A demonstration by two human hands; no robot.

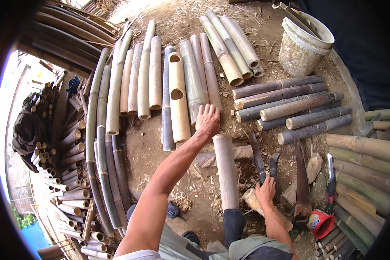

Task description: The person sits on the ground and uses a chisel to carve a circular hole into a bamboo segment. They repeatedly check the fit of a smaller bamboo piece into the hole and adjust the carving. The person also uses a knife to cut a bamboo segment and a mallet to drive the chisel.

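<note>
Grey-brown bamboo tube [226, 173], dark-bladed knife [256, 152], brown-stained white bucket [300, 54]

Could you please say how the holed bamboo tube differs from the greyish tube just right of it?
The holed tube is pale tan; the greyish tube is darker. The holed tube has two side openings; the greyish tube shows none. Both are bamboo, lying side by side.

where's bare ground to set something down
Bare dirt lies between the long poles and left forearm, below the short tubes. A littered patch sits between that forearm and the lone greyish tube. Crowded around the right hand: blades, saw, red tin.
</note>
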